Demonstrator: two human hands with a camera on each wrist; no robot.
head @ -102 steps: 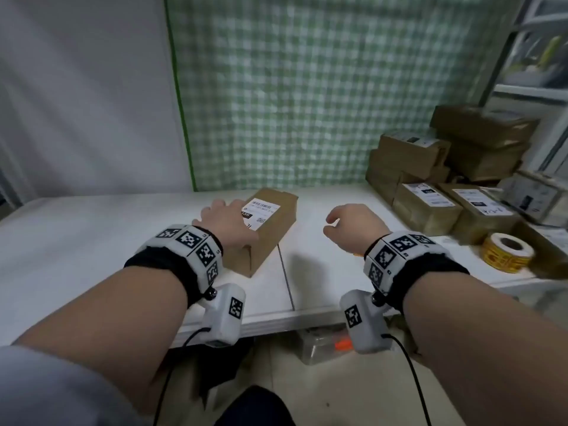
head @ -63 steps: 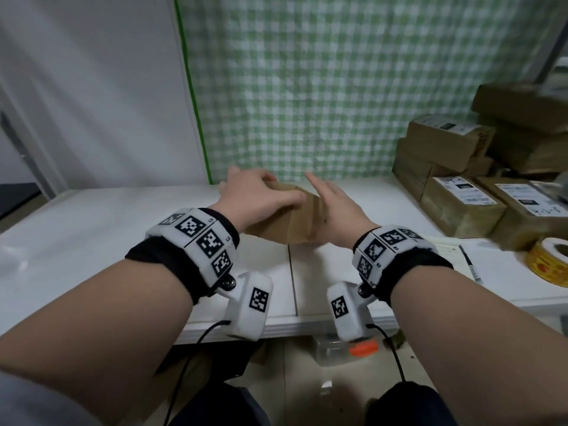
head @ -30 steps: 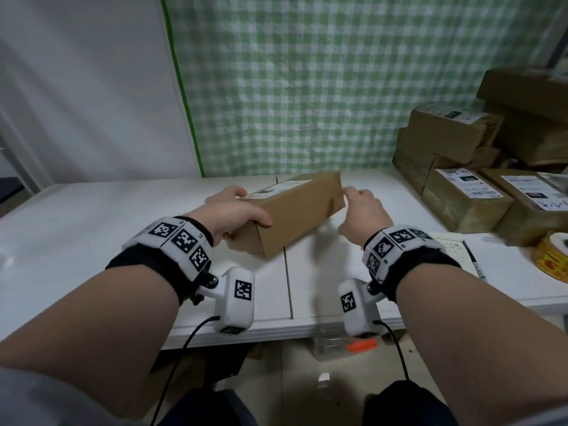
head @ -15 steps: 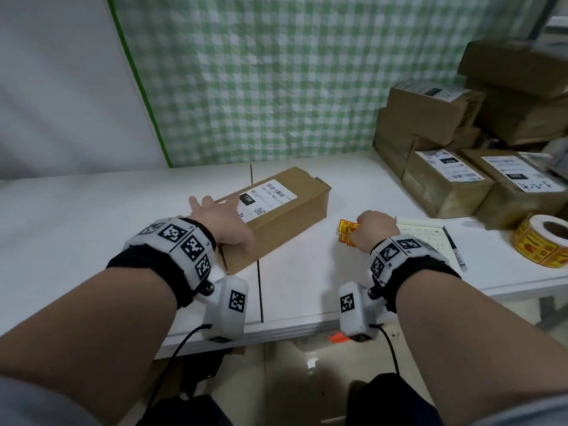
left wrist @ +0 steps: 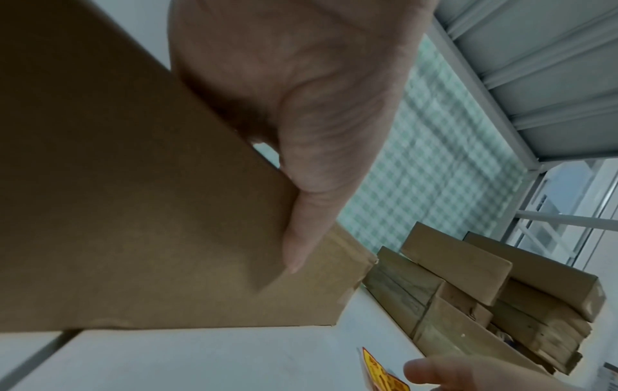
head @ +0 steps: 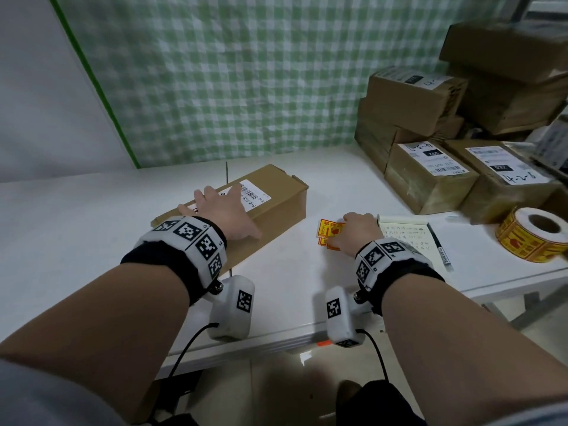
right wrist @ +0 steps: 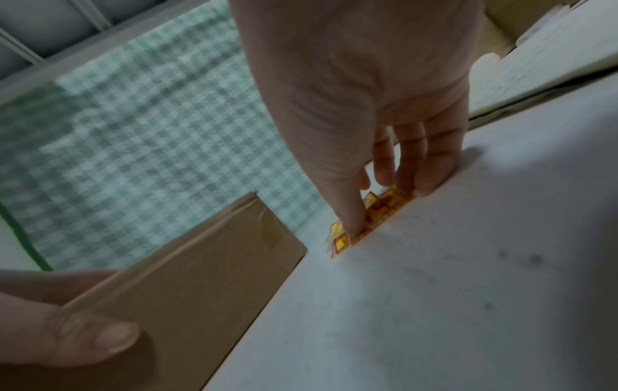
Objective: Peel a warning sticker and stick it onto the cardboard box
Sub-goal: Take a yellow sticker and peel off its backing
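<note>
The warning stickers (head: 330,230), a short yellow-and-red strip on the white surface (head: 92,216) between the cardboard box (head: 276,198) and an open notebook (head: 405,235), now lie under the right grip (head: 358,233), whose thumb and fingertips pinch down on them; a second ago that hand was still on the lifted box. The box is now set down label-up, with the left grip (head: 226,212) spread flat on top, released and only pressing, so positioning seems done and peeling can begin. The strip looks thin, with its box-side end slightly raised, and none is stuck on the box yet.

Your white table (head: 76,229), cardboard box (head: 276,204) at centre, yellow stickers (head: 330,230) right of it, notebook (head: 408,238), pen (head: 441,250), sticker roll (head: 534,238) far right, parcels (head: 430,179) upper right.
</note>
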